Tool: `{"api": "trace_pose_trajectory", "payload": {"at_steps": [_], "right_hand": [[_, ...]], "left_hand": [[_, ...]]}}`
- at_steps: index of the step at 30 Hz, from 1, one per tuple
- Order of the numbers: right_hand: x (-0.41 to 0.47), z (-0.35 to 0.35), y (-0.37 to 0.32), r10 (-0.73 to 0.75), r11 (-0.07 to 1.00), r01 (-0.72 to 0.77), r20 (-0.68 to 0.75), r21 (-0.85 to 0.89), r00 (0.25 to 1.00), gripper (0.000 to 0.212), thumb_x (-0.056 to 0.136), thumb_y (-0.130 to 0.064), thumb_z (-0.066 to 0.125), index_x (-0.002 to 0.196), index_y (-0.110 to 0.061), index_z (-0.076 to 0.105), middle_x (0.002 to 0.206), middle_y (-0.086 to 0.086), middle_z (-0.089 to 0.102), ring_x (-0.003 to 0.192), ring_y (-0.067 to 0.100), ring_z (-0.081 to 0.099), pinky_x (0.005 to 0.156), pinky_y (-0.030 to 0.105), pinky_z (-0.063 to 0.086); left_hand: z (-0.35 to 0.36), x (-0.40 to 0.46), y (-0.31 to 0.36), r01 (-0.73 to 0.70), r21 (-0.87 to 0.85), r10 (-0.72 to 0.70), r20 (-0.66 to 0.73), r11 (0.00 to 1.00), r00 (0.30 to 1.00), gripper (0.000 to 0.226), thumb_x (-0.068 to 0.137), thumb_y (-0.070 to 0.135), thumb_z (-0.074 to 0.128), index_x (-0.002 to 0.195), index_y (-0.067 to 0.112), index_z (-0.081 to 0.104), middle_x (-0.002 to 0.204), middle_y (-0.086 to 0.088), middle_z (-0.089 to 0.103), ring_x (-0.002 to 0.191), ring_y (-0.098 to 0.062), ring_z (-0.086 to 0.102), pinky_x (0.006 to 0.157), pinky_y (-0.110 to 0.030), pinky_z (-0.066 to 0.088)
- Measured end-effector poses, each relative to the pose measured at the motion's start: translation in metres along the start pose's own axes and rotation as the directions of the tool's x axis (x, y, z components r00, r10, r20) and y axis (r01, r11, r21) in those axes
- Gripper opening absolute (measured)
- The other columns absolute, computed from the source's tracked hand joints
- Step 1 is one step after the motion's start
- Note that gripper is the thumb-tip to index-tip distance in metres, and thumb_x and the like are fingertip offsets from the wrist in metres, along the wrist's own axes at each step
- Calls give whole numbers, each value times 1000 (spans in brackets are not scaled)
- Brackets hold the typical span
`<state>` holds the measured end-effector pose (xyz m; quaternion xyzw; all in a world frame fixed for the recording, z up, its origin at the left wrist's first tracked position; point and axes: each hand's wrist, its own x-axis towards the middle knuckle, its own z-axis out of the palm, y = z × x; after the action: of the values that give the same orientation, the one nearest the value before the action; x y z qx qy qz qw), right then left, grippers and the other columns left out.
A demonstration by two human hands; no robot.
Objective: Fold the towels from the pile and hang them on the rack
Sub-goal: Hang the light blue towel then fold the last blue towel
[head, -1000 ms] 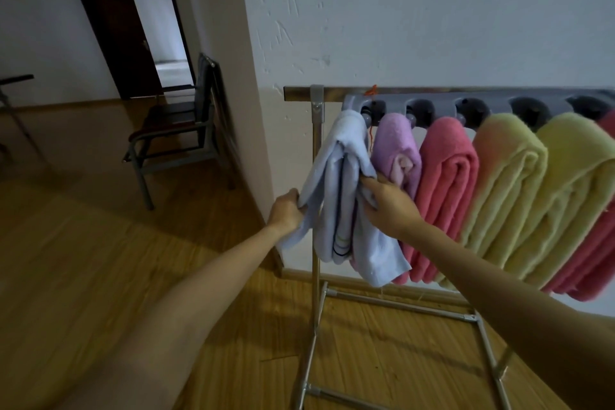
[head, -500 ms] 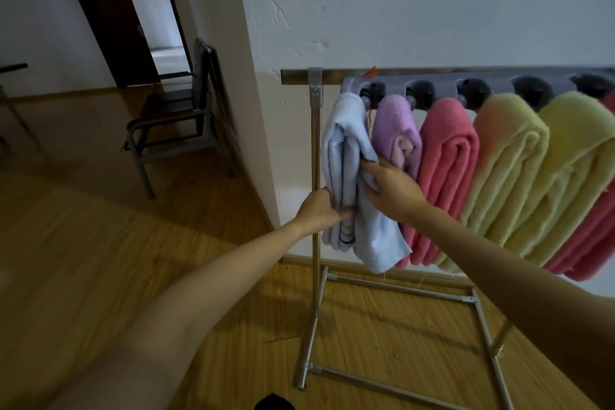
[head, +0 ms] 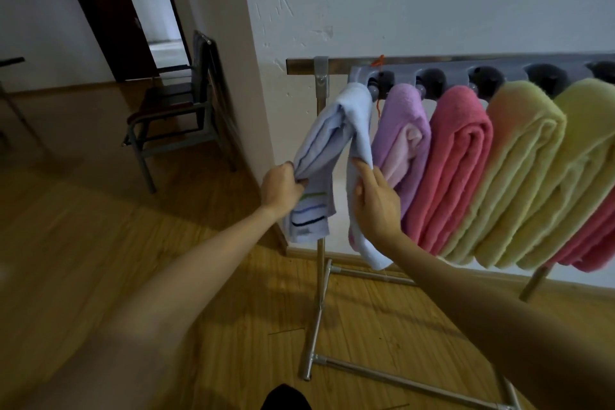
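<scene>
Left hand (head: 282, 186) has pulled the front half of the light blue towel (head: 346, 130) out left; 0.5 s ago both halves hung together. Left fingers are clamped on that half above the stripes; right hand (head: 374, 206) pinches the back half. Towel sits draped on the rack (head: 301, 61)'s leftmost peg, just beside the purple towel (head: 404, 130). Looks like final straightening, hang nearly done.

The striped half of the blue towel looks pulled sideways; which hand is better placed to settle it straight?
Probably the left hand: it grips the blue towel's striped half, while the right hand holds the other half.
</scene>
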<state>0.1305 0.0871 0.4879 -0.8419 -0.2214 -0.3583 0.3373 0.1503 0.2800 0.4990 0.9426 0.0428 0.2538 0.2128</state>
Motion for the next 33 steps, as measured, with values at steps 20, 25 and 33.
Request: {"api": "trace_pose_trajectory", "payload": {"at_steps": [20,25,33], "right_hand": [[15,18,8,185,980,-193,132,43,974,34,92,0,42,125,-6,46,101,17,64,85,34,62,68,40,51],[10,3,16,101,991,-115,193,64,976,31,94,-8,36,120,-3,52,107,17,65,92,36,63,76,37,51],[15,-12,19,49,994,-73,278,77,959,31,93,1,39,120,-3,54,102,17,67,88,33,63,70,30,47]], "left_hand": [[9,-1,10,-72,58,71,12,996,997,19,87,19,62,94,1,61,86,-17,68,76,-32,65,59,-33,49],[22,-15,31,-56,69,55,20,996,998,24,88,22,62,98,1,59,91,-19,68,81,-35,65,59,-31,40],[27,-24,46,34,129,-29,-44,991,999,22,92,23,58,98,1,59,92,-17,69,83,-34,66,60,-30,38]]}}
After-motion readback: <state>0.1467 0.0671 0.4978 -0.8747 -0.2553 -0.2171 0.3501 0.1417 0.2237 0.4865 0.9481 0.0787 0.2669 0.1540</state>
